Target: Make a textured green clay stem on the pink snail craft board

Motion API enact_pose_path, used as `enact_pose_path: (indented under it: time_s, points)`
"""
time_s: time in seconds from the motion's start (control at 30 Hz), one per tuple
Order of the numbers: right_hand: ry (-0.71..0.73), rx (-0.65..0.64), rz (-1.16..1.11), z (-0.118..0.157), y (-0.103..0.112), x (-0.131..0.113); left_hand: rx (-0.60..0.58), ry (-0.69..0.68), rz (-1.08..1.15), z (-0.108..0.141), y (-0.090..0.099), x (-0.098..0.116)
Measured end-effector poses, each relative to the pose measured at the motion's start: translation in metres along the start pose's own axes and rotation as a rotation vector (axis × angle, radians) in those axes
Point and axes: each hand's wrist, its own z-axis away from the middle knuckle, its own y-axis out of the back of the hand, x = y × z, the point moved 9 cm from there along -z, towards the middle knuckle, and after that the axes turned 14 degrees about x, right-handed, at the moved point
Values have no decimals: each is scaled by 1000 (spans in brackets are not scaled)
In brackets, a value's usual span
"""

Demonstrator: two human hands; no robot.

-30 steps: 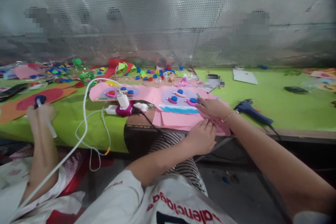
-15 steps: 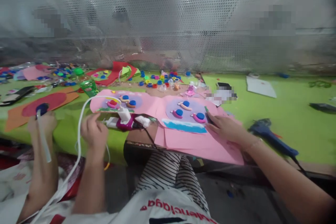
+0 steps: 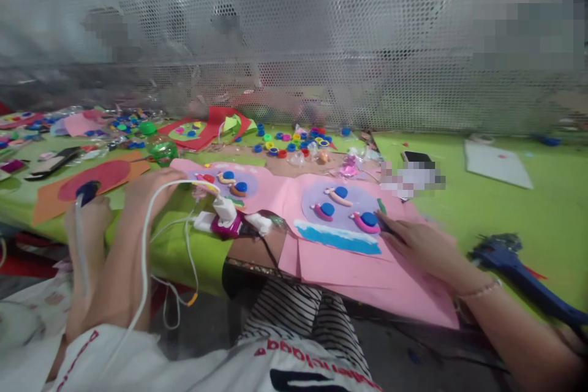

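Observation:
My right hand point(image 3: 420, 245) rests on the right side of a pink paper card point(image 3: 280, 193), fingers extended. Its fingertips touch the card beside a small green piece point(image 3: 381, 206). Near them are several snail shapes with blue cap shells, such as a pink snail point(image 3: 366, 223), on a lilac circle above a blue-and-white strip point(image 3: 337, 239). My left hand point(image 3: 149, 190) is at the card's left end. A white cable point(image 3: 146, 239) crosses in front of it, and its blurred fingers are partly hidden. More snails point(image 3: 239, 188) lie on the card's left half.
A power adapter point(image 3: 227, 223) with white plugs stands before the card. A blue glue gun point(image 3: 519, 269) lies at right, near a phone point(image 3: 418, 160). Another person's hand point(image 3: 89, 220) is at left. Bottle caps point(image 3: 282, 153) and a green bottle point(image 3: 160, 147) stand behind.
My left hand has moved up and forward to the card's left end. My right hand stays on the card. The whole view has shifted a little.

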Motion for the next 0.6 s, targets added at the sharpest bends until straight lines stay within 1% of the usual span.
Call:
enact_pose_path:
  time_s: [0.07,0.17,0.23,0.3,0.43,0.5,0.6]
  points:
    - [8,-1,-2,0,-2,0,29,-36,-50,-24,15,11]
    - [14,0,22,1,-3,1,105,-95,-97,-58,36,32]
    - [13,-2,40,1,-3,0,145,-118,-119,-77,45,43]
    - [11,2,38,0,-1,-1,175,-128,-135,-92,50,49]
    - [-22,-29,35,-2,-1,-1,200,-147,-138,-110,56,53]
    - [-20,-48,42,-2,-3,-2,195,-167,-128,-114,57,54]
    - [-32,-34,73,-2,-2,-1,180,-187,-119,-117,59,52]
